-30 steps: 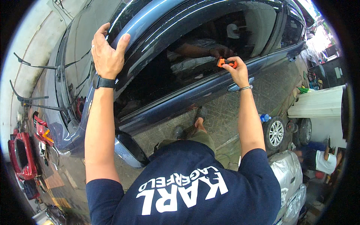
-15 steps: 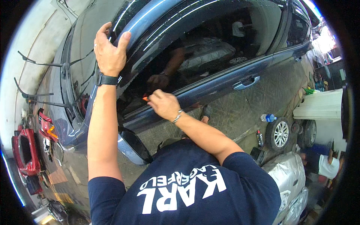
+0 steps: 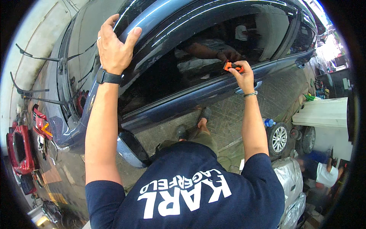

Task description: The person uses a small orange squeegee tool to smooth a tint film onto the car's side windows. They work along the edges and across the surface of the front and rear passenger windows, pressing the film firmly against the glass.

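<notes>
My left hand (image 3: 115, 51) is braced on the dark blue roof pillar (image 3: 158, 16) of a car, fingers spread and thumb apart. A dark watch band circles that wrist. In my right hand (image 3: 244, 78), a small orange and black scraper (image 3: 228, 66) is pinched between thumb and fingers. It is held against the lower part of the tinted side window (image 3: 160, 82), towards the rear of the door. Just below that hand is the door handle (image 3: 248, 88), partly covered by my wrist. The glass mirrors my arm and the scraper.
A side mirror (image 3: 133, 150) juts out beside my left arm. Wiper arms (image 3: 42, 100) stand up from the windshield at left. Red car parts (image 3: 21, 149) lie on the far left floor. At right are a wheel (image 3: 279, 139), a blue-capped bottle (image 3: 269, 122), a silver-covered car (image 3: 288, 179) and another person (image 3: 328, 171).
My right hand has travelled right along the window's lower edge with the scraper, from the front corner towards the rear. My left hand stays on the pillar, its thumb spread slightly wider.
</notes>
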A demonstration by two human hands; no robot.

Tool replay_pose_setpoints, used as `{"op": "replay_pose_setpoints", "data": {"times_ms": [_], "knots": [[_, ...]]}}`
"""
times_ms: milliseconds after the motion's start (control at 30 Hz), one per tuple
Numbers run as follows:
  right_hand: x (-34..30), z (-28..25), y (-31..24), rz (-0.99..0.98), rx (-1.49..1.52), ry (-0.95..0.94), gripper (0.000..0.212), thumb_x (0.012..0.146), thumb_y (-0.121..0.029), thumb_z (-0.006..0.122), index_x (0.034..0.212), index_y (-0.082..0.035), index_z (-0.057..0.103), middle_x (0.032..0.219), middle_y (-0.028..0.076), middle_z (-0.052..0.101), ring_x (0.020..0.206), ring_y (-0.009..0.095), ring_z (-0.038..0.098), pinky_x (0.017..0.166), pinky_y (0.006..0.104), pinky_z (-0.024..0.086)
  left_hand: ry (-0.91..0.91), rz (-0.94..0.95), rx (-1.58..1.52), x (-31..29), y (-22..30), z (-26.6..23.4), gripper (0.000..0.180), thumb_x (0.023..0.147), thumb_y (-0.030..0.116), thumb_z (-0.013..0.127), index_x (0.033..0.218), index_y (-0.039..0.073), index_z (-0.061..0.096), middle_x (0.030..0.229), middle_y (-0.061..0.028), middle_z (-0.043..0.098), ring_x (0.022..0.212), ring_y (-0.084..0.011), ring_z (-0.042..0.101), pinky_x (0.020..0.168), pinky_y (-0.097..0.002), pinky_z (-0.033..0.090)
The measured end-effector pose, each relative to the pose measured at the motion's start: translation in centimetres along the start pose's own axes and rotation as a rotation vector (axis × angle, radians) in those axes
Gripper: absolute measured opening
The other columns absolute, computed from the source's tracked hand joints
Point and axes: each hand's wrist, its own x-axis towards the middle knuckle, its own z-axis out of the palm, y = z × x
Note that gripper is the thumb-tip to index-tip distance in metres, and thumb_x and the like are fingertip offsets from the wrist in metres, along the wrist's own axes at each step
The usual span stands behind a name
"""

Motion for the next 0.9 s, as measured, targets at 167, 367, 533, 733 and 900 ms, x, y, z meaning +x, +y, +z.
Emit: {"op": "replay_pose_setpoints", "data": {"times_ms": [167, 367, 533, 733, 900], "knots": [[-2.1, 3.9, -5.3, -0.096, -0.005, 0.008, 0.032, 0.080, -0.013, 0.092, 0.102, -0.004, 0.071, 0.101, 0.010, 0.069, 0.093, 0.026, 0.068, 0.082, 0.0356, 0.054, -0.011, -0.026, 0.030, -0.3, 0.2, -0.5, 0.087, 0.086, 0.065, 0.076, 0.142, 0.001, 0.059, 0.132, -0.0259, 0.066, 0.124, -0.0413, 0.061, 0.109, -0.0513, 0.045], [-8.1, 15.2, -16.3, -0.135, 0.073, -0.127, 0.024, 0.083, -0.017, 0.086, 0.099, -0.007, 0.072, 0.100, 0.012, 0.067, 0.088, 0.035, 0.069, 0.077, 0.0424, 0.057, -0.015, -0.017, 0.046, -0.3, -0.2, -0.3, 0.079, 0.090, 0.062, 0.074, 0.145, 0.007, 0.059, 0.134, -0.0212, 0.066, 0.128, -0.0374, 0.060, 0.111, -0.0480, 0.044], [-10.9, 22.3, -21.2, -0.259, 0.151, -0.167, 0.025, 0.083, -0.018, 0.085, 0.102, -0.010, 0.072, 0.102, 0.010, 0.064, 0.087, 0.031, 0.070, 0.074, 0.0430, 0.058, 0.014, 0.012, 0.039, -0.4, -0.7, -0.3, 0.075, 0.092, 0.059, 0.074, 0.143, 0.006, 0.060, 0.134, -0.0208, 0.066, 0.128, -0.0369, 0.060, 0.111, -0.0477, 0.044], [-8.0, 14.2, -14.3, -0.110, 0.060, -0.027, 0.023, 0.083, -0.020, 0.088, 0.098, -0.009, 0.074, 0.101, 0.012, 0.070, 0.093, 0.032, 0.069, 0.080, 0.0415, 0.059, -0.007, -0.013, 0.039, -0.9, -0.5, -0.6, 0.078, 0.090, 0.061, 0.074, 0.143, 0.006, 0.060, 0.133, -0.0223, 0.066, 0.128, -0.0374, 0.060, 0.111, -0.0483, 0.044], [-6.4, 7.4, -6.4, -0.040, -0.036, 0.120, 0.029, 0.083, -0.016, 0.089, 0.102, -0.005, 0.071, 0.100, 0.015, 0.070, 0.091, 0.033, 0.069, 0.079, 0.0402, 0.058, 0.001, 0.011, 0.015, -0.3, -0.4, -0.1, 0.083, 0.088, 0.066, 0.075, 0.144, 0.006, 0.059, 0.132, -0.0225, 0.066, 0.127, -0.0381, 0.060, 0.110, -0.0488, 0.044]]}}
